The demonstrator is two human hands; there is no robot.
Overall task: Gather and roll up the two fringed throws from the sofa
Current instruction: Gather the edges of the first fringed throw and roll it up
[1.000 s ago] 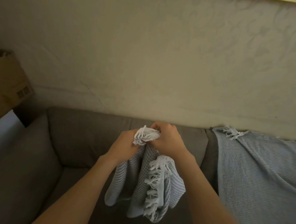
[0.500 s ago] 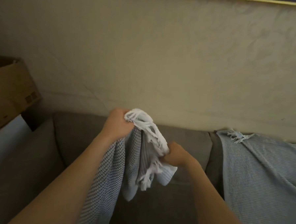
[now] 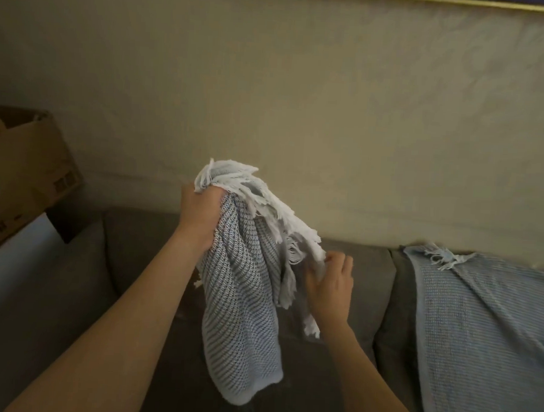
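Grey sofa (image 3: 142, 246) | beige wall (image 3: 332, 114) behind | cardboard box (image 3: 23, 167) beside | blue throw (image 3: 478, 327) draped

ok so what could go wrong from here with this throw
1. The held throw hangs bunched from the left hand, so rolling it now would likely come out lumpy.
2. Its loose fringe runs down to the right hand and could snag or tangle.
3. Both hands are full while the second throw lies draped over the sofa.
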